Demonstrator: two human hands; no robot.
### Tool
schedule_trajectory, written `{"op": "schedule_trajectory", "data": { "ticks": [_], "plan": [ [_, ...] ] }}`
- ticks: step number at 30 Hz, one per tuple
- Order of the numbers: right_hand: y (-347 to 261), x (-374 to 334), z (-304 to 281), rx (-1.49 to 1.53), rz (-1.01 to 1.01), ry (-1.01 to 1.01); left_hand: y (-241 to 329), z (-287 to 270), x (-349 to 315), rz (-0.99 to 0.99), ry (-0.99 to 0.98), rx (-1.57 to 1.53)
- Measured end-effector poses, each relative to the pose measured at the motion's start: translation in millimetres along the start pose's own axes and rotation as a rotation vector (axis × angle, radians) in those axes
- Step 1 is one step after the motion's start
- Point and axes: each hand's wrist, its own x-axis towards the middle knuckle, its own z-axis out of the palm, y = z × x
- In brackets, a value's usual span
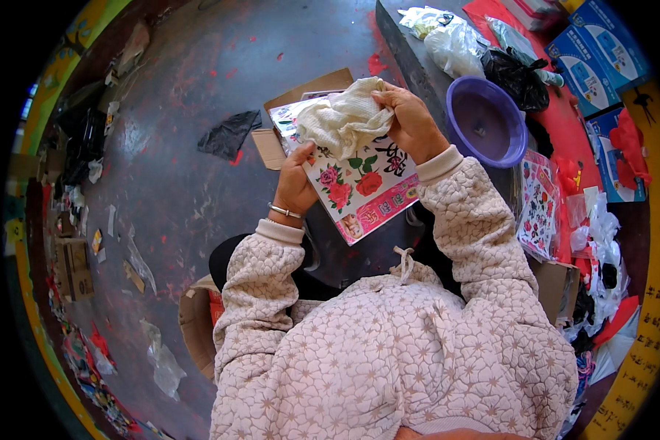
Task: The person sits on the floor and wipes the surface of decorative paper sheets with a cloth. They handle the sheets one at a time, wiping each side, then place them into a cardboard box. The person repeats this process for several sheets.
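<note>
A crumpled cream cloth (345,119) with a fine woven texture is spread between my two hands. My right hand (412,123) grips its right end, thumb and fingers closed on it. My left hand (295,185), with a silver bracelet at the wrist, pinches the cloth's lower left edge; its fingertips are partly hidden. Just under the cloth lies a flat sheet of rose stickers (380,198) with a pink lower border. The cloth covers the sheet's upper part. Beneath the sheet, an open cardboard box (269,149) shows its flaps.
To the right, a purple basin (521,136) of cloudy water stands on a ledge beside plastic bags (455,48) and blue boxes (584,77). More sticker sheets (537,202) lie below it. A black plastic scrap (229,136) rests on the floor. Another carton (195,323) stands near my left side.
</note>
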Motion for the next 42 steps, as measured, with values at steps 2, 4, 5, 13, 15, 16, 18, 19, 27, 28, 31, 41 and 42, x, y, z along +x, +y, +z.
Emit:
{"op": "schedule_trajectory", "data": {
  "ticks": [2, 4, 5, 13, 15, 16, 18, 19, 27, 28, 31, 41, 42],
  "plan": [
    [1, -2, 3, 0.050, 0.017, -0.032, 4, -4, -2, -0.010, -0.016, -0.004],
    [-1, -5, 6, -0.085, -0.008, -0.042, 5, 0, -5, 0.001, -0.049, -0.004],
    [-1, -8, 8, -0.152, -0.021, -0.041, 4, 9, -5, 0.017, -0.003, 0.013],
    [-6, 5, -20, -0.065, -0.138, 0.209, 3, 11, 0, 0.206, 0.191, 0.228],
    [-16, 12, -39, 0.046, -0.170, 0.326, 6, 15, -2, 0.214, 0.218, 0.215],
    [-13, 16, -43, 0.007, -0.195, 0.302, 6, 11, 0, 0.232, 0.217, 0.219],
    [-9, 12, -39, 0.075, -0.125, 0.309, 7, 9, -3, 0.198, 0.211, 0.228],
    [-8, 8, -36, 0.109, -0.090, 0.313, 7, 9, -3, 0.194, 0.199, 0.219],
    [10, -4, -27, -0.313, -0.045, 0.656, 6, 12, -7, 0.296, 0.210, 0.293],
    [11, -9, -17, -0.322, -0.220, 0.595, 6, 13, -7, 0.299, 0.209, 0.295],
    [4, -9, -10, -0.499, -0.336, 0.091, 9, 13, -5, 0.281, 0.187, 0.255],
    [23, -32, 10, -1.029, -0.664, -0.083, 29, 6, -7, 0.202, 0.089, 0.088],
    [22, -28, 9, -1.024, -0.707, -0.128, 30, 8, -9, 0.176, 0.062, 0.098]
  ]
}}
